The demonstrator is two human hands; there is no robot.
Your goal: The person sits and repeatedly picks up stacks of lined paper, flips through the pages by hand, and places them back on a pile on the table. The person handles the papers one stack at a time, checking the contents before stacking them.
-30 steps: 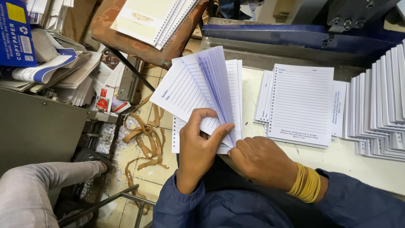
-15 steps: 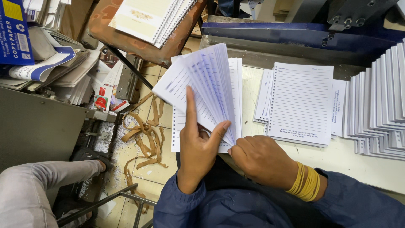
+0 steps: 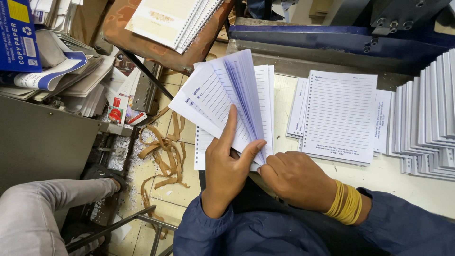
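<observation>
- At far upper left I see a blue rectangular paper-ream package (image 3: 18,35) with a yellow patch at its top and a white label, standing on a heap of papers.
- Lower, beside the perforated metal strip, I see a small red-and-white box (image 3: 116,110) lying among loose sheets.

white blue-lined sheets (image 3: 222,102), yellow bands (image 3: 347,205), navy sleeve (image 3: 407,227).

Hands (image 3: 258,173) — fanned lined sheets (image 3: 227,102)
</observation>
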